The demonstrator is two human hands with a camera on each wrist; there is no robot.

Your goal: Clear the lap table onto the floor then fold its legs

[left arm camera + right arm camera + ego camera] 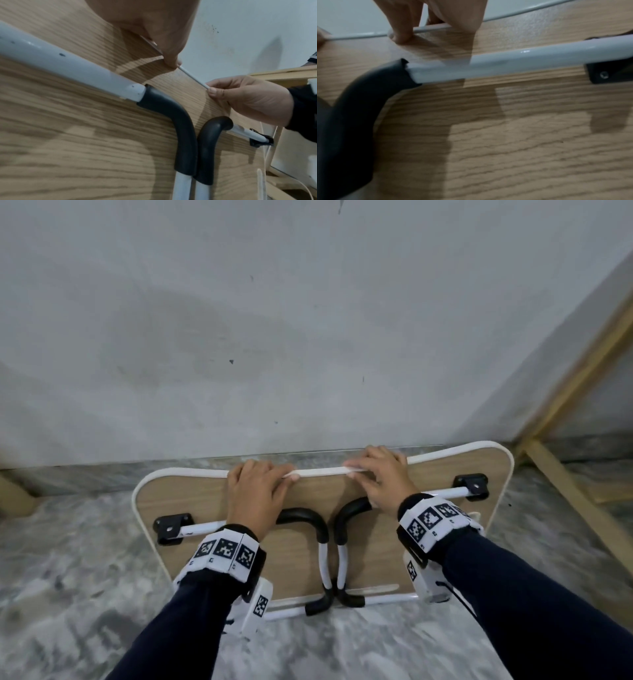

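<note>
The lap table (301, 563) stands on its long edge on the floor, wood-grain underside (85, 155) towards me. Both white-and-black legs (322, 546) lie folded flat against the underside (522, 135), meeting in the middle. My left hand (255, 491) grips the white-trimmed top edge left of centre, fingers curled over it. Just to the right, my right hand (380, 474) grips the same edge (190, 77), thumb (213, 92) on the wood. In the right wrist view a fingertip (399, 36) presses on the trim above the white leg tube (513, 63).
A grey wall (274, 320) rises directly behind the table. A light wooden frame (565, 474) leans at the right. The marbled floor (68, 577) spreads to the left and in front. Black hinge brackets (471, 486) sit at the underside's corners.
</note>
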